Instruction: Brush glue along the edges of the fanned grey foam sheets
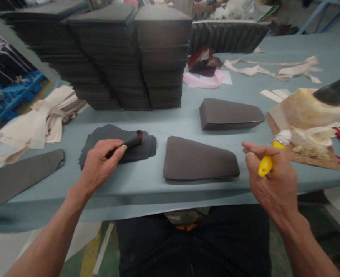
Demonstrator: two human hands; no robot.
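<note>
My left hand (105, 163) pinches the edge of a thin dark sheet piece (133, 139) and curls it up from a loose pile of similar dark pieces (109, 132). Between thumb and fingers, my right hand (273, 175) holds a yellow-handled brush (266, 165), whose whitish head points up and away. In the middle, between both hands, lies a low stack of dark tapered pieces (200, 159). Behind it sits a neater, thicker tapered stack (230, 114). To the right of the brush stands a glue-crusted, cream-coloured container (305, 107) with a dark handle-like thing in it.
Tall stacks of dark pieces (164, 57) rise at the back left. Pale fabric strips (45, 115) lie at the left, with more strips (287, 71) at the back right. A dark panel (22, 175) rests at the front left. A brown board (316, 157) lies under the container.
</note>
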